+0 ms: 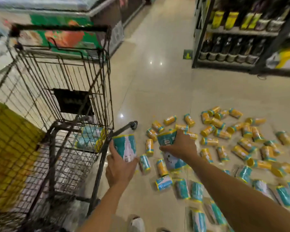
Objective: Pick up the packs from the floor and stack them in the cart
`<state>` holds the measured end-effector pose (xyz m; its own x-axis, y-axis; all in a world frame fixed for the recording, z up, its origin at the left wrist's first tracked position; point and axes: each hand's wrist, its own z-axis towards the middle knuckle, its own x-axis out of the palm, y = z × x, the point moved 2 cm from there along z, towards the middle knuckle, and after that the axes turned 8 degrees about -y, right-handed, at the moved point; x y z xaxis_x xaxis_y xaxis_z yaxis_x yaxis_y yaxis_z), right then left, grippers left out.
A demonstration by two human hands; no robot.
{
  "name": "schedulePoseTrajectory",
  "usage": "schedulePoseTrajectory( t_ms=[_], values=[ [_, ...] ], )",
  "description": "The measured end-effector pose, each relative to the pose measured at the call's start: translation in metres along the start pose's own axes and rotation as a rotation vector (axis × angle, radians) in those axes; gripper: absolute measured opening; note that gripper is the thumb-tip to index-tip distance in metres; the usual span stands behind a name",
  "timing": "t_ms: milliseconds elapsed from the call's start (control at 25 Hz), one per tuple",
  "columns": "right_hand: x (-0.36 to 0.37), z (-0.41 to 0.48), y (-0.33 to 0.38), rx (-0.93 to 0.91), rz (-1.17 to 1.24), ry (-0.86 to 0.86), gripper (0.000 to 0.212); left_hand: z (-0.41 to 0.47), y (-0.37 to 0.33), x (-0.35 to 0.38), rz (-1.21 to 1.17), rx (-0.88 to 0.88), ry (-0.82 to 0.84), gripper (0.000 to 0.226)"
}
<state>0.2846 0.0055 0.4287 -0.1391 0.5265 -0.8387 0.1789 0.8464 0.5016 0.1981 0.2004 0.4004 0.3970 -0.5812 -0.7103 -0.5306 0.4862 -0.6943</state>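
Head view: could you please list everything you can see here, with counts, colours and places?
black wire shopping cart: one, black, left
pale teal packs: a few, low inside the cart
small yellow-and-teal plastic packs: dozens, scattered on the floor, right
larger teal plastic packs: several, teal, floor, lower right
left-held teal pack: one, teal, beside the cart
right-held teal pack: one, teal, above the scattered packs
dark bottle shelf: one, black, upper right
chest freezer: one, green-and-orange front, upper left
tiled floor: beige, glossy
white shoe: one, bottom edge
left hand: grips the left-held teal pack
right hand: grips the right-held teal pack
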Motion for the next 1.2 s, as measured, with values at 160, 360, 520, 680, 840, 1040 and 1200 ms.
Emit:
schedulePoseTrajectory(
  t_ms=[160,360,520,680,840,1040,1200],
  values=[
    [-0.059,-0.001,0.101,-0.165,0.031,-0.055,0.074,0.02,-0.052,-0.092,-0.11,0.055,-0.172,0.105],
    [-0.082,-0.003,0.229,-0.395,0.015,-0.095,0.073,0.061,-0.068,-0.185,-0.132,0.076,-0.331,0.104],
    [-0.062,-0.004,0.328,-0.566,-0.022,-0.062,0.071,0.112,-0.041,-0.248,-0.133,-0.018,-0.451,0.107],
    [-0.02,0.0,0.406,-0.679,-0.047,-0.016,0.071,0.16,0.002,-0.287,-0.117,-0.092,-0.533,0.109],
    [0.04,-0.004,0.459,-0.767,-0.063,0.112,0.067,0.189,0.053,-0.307,-0.096,-0.222,-0.55,0.109],
    [0.132,0.001,0.497,-0.835,-0.172,0.31,0.067,0.213,0.125,-0.304,-0.192,-0.396,-0.608,0.11],
    [0.224,0.013,0.504,-0.899,-0.321,0.488,0.074,0.228,0.186,-0.269,-0.29,-0.587,-0.629,0.12]
  ],
)
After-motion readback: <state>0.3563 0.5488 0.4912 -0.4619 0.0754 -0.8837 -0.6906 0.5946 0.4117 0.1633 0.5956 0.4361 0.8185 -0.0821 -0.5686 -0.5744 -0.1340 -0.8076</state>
